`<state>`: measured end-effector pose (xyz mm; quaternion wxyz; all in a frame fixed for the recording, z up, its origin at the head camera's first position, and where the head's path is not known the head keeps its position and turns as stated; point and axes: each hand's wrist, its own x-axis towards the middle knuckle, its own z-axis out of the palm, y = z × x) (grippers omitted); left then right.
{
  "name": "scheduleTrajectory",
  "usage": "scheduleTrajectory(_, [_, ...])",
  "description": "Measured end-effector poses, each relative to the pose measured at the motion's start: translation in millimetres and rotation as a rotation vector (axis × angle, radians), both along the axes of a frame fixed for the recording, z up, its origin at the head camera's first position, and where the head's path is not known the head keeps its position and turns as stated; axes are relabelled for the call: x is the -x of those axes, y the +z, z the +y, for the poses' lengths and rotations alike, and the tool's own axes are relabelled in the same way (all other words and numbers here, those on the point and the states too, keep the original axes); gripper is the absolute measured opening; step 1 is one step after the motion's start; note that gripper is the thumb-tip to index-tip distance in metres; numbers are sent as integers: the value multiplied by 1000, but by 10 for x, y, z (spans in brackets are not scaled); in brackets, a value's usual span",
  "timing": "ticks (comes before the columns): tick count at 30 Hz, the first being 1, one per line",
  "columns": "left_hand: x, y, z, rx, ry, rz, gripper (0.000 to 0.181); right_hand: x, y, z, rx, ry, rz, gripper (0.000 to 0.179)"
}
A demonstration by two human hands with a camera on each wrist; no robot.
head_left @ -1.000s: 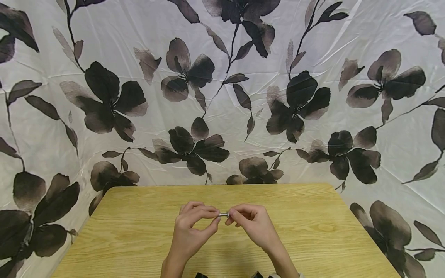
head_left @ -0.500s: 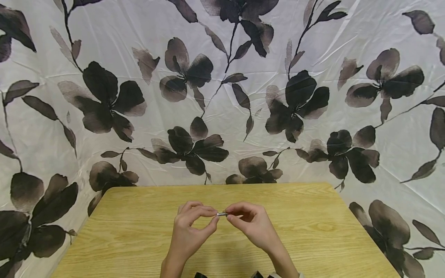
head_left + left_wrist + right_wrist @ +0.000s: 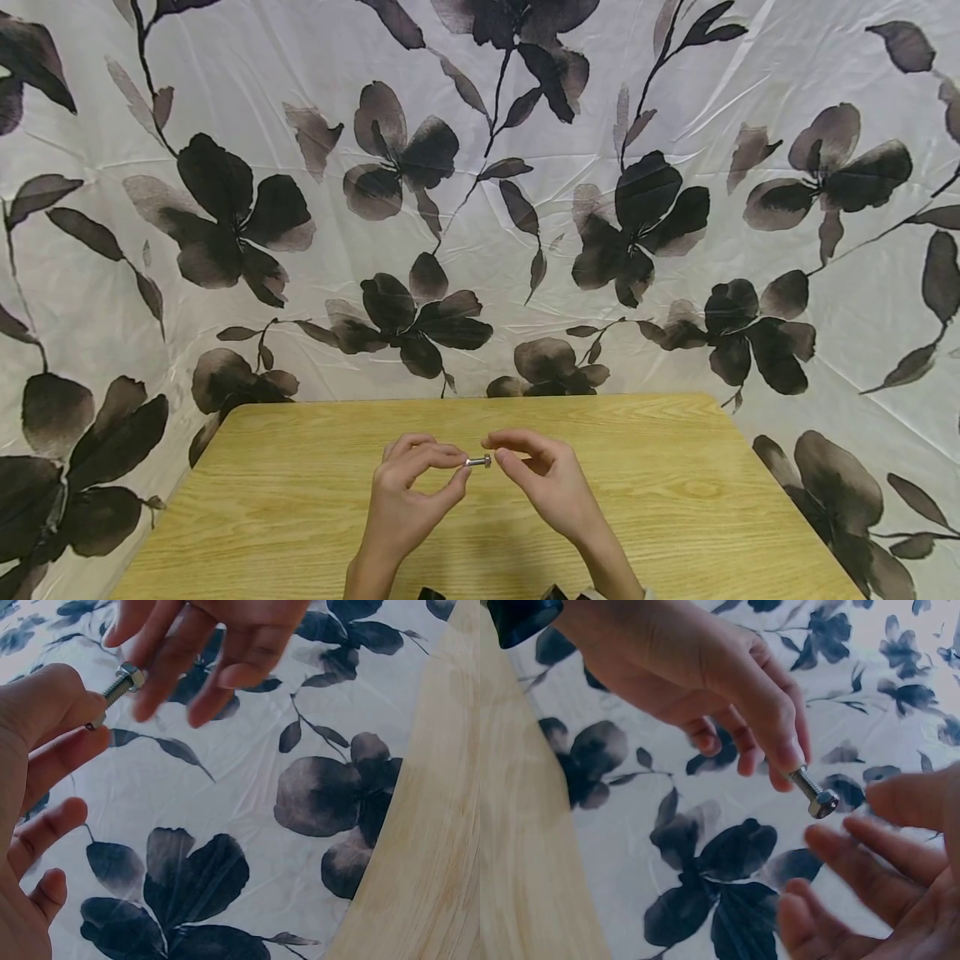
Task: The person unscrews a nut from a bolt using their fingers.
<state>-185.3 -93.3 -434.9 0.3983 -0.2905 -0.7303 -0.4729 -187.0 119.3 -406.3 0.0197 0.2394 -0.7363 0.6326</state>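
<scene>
A small silver bolt (image 3: 476,462) points toward the right in the head view, pinched near one end between the thumb and index finger of my left hand (image 3: 411,487). Its threaded shank (image 3: 118,691) shows in the left wrist view, with a hexagonal nut (image 3: 132,676) around the far end. The bolt's other end is mostly covered by the left fingertips. My right hand (image 3: 551,483) is just beside the nut, thumb and fingers apart and holding nothing. In the right wrist view a narrow gap separates its fingers (image 3: 829,844) from the nut (image 3: 823,804).
Both hands are above a light wooden table (image 3: 300,517). Behind it hangs a white cloth (image 3: 525,250) with dark flower prints. Small black objects (image 3: 555,593) show at the bottom edge of the head view, between the forearms.
My right thumb and fingers were on the nut end of the bolt and have now come off it, spreading apart. The left hand keeps its pinch, almost unmoved.
</scene>
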Motion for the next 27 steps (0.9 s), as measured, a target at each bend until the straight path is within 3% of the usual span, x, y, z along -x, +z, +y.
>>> scheduleTrajectory(6, [13,1,-9,2,-33,39,33,18,-5,11,-93,-26,-111,30])
scheduleTrajectory(14, [25,7,0,2,-56,72,35,14,-7,22,-81,41,-127,30])
scheduleTrajectory(27, [27,-1,-8,2,-40,39,34,-10,33,22,-103,21,-133,25])
